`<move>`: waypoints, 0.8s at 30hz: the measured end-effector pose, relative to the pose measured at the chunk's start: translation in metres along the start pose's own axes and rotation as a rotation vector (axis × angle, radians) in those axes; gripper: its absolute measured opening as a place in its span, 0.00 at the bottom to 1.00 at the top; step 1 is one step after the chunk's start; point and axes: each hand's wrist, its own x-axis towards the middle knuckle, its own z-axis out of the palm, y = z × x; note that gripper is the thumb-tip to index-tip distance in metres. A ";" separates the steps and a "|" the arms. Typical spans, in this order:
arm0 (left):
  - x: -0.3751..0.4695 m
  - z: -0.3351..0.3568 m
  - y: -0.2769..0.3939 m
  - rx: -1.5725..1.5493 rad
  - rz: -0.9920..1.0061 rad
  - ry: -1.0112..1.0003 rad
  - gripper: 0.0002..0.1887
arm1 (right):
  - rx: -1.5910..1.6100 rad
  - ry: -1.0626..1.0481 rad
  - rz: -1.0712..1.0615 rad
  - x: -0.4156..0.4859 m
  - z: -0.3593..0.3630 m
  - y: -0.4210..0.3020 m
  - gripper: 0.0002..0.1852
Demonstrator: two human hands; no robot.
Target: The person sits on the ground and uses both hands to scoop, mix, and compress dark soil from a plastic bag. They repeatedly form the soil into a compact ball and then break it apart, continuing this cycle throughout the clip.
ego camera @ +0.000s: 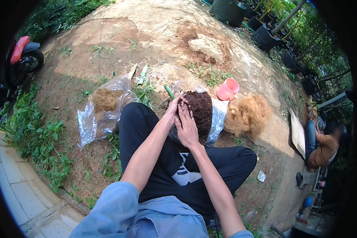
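My left hand (175, 106) and my right hand (185, 127) are pressed towards each other above my crossed legs, fingers straight and smeared with dark soil. A clump of dark soil shows between them, mostly hidden by the fingers. A thick green plant stem (168, 92) juts out past my left fingertips; whether it is rooted in the clump cannot be seen. Right beside my right hand lies a heap of dark, crumbly growing medium (200, 110) in an opened clear plastic bag (218, 119).
A pink plastic mug (228, 89) and a heap of coconut fibre (250, 115) lie to the right. On the left is a clear bag (90, 126) of fibre (107, 99). Tangled white string (157, 74) lies ahead. A person (322, 145) sits far right, near a pale board (297, 132).
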 end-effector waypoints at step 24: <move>0.001 -0.016 -0.001 0.015 0.024 0.021 0.19 | -0.020 0.038 0.058 -0.008 0.021 -0.017 0.39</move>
